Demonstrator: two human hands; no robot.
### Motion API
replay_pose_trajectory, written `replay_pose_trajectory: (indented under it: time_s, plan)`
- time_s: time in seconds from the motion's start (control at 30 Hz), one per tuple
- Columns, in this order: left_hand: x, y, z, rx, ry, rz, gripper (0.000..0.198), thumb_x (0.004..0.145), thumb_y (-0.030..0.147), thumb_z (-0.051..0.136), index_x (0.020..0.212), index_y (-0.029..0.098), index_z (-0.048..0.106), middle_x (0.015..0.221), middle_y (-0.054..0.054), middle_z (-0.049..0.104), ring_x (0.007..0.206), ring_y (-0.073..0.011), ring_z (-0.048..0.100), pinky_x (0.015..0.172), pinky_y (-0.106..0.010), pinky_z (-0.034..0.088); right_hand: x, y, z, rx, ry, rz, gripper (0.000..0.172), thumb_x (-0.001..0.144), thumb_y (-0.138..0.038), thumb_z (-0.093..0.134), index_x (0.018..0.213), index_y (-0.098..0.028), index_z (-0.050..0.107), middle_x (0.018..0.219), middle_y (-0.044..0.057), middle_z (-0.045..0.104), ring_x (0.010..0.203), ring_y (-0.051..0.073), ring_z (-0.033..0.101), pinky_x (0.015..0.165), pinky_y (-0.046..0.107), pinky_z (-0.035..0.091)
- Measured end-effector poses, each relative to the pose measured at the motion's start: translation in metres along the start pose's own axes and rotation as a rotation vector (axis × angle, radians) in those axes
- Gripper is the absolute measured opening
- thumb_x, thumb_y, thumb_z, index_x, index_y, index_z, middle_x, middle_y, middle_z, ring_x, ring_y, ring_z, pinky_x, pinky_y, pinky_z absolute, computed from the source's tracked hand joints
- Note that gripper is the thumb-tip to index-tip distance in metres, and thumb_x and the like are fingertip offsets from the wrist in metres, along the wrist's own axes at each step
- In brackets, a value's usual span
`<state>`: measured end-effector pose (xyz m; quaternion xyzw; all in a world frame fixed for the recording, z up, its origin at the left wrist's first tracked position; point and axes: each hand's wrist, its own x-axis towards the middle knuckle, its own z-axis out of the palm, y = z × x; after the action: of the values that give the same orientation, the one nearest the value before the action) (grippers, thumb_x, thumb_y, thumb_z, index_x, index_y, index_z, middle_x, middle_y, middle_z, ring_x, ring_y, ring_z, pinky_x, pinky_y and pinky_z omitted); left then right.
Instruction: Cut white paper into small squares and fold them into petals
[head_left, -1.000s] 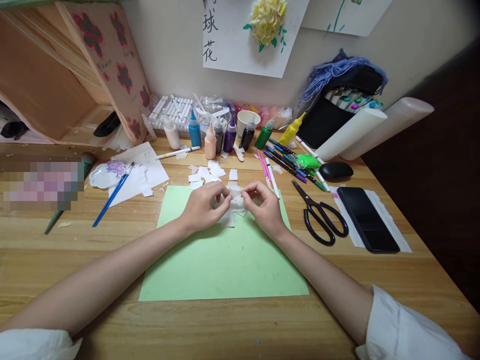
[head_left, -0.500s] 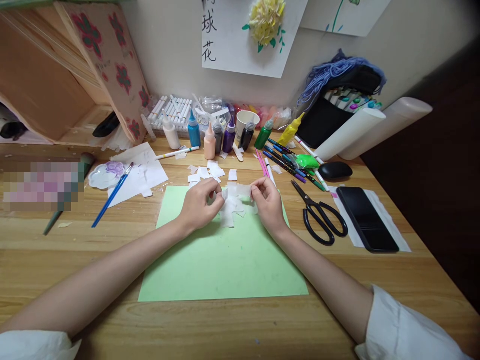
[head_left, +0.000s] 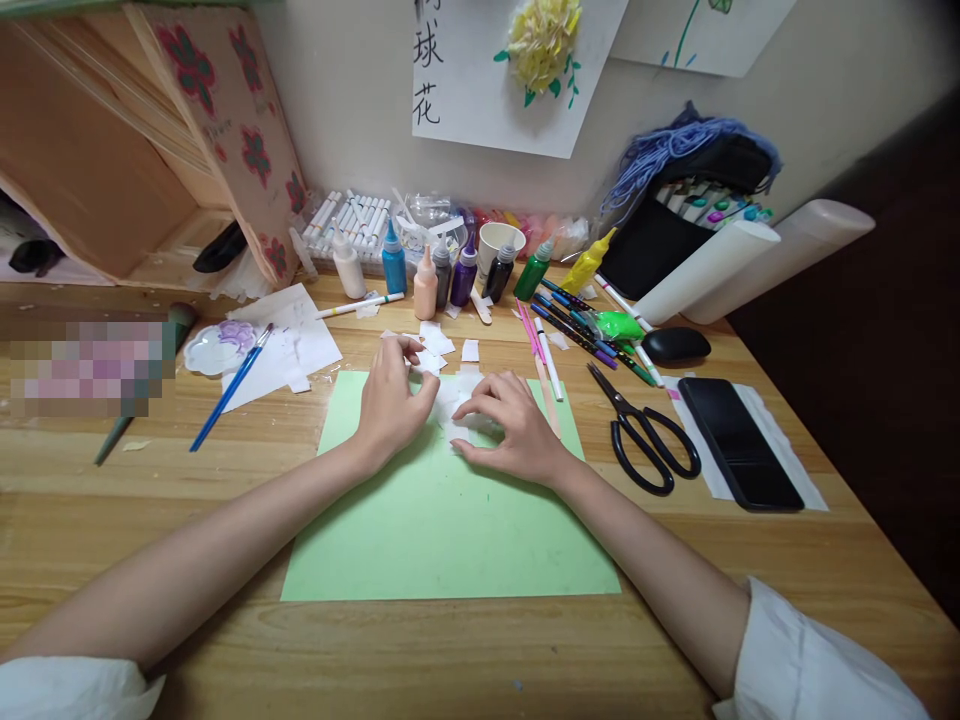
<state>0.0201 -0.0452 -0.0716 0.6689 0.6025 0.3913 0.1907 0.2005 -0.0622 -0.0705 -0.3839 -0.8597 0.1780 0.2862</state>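
Two bare hands work a small bunch of crumpled white paper on a pale green sheet of paper.

The right hand (head_left: 517,430) lies flat with its fingers spread, pressing down on the bunch of white paper pieces (head_left: 454,405), which sits near the far edge of the green paper sheet (head_left: 450,530) on the wooden worktop (head_left: 150,500). The left hand (head_left: 390,405) is just beside the bunch, its fingers stretched to the loose white paper squares (head_left: 436,342) scattered just past the sheet and touching them; whether it pinches one cannot be told. Black-handled scissors (head_left: 645,440) and a black phone (head_left: 739,440) lie to the right, a row of small paint bottles (head_left: 426,285) stands further back, and a blue-handled paintbrush (head_left: 229,390) lies to the left.
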Motion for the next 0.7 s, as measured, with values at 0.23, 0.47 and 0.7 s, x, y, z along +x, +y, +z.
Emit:
replay_pose_trajectory:
  time_s: [0.23, 0.47, 0.7]
  plan:
    - [0.000, -0.001, 0.000, -0.057, -0.006, -0.009, 0.021, 0.075, 0.015, 0.048, 0.093, 0.020, 0.040, 0.089, -0.002, 0.050, 0.081, -0.0153, 0.049, 0.071, -0.030, 0.039, 0.001, 0.000, 0.002, -0.028, -0.059, -0.017, 0.006, 0.078, -0.026, 0.060, 0.078, -0.020, 0.059, 0.081, 0.004, 0.055, 0.081, 0.020, 0.046, 0.075, 0.035, 0.035]
    - [0.001, 0.001, -0.004, -0.127, -0.160, 0.148, 0.007, 0.082, 0.018, 0.044, 0.086, 0.018, 0.050, 0.083, -0.002, 0.054, 0.078, -0.0152, 0.050, 0.072, -0.029, 0.039, 0.002, 0.001, -0.001, 0.150, 0.027, -0.021, 0.005, 0.077, -0.018, 0.059, 0.075, -0.021, 0.057, 0.077, 0.002, 0.059, 0.077, 0.018, 0.051, 0.075, 0.035, 0.039]
    - [0.000, 0.007, -0.010, -0.135, -0.385, 0.369, 0.026, 0.089, 0.033, 0.042, 0.075, 0.018, 0.057, 0.074, -0.003, 0.057, 0.075, -0.0164, 0.050, 0.072, -0.031, 0.039, -0.001, 0.007, 0.002, 0.439, 0.244, 0.215, 0.003, 0.080, -0.024, 0.059, 0.081, -0.021, 0.057, 0.078, 0.001, 0.062, 0.074, 0.016, 0.059, 0.070, 0.031, 0.048]
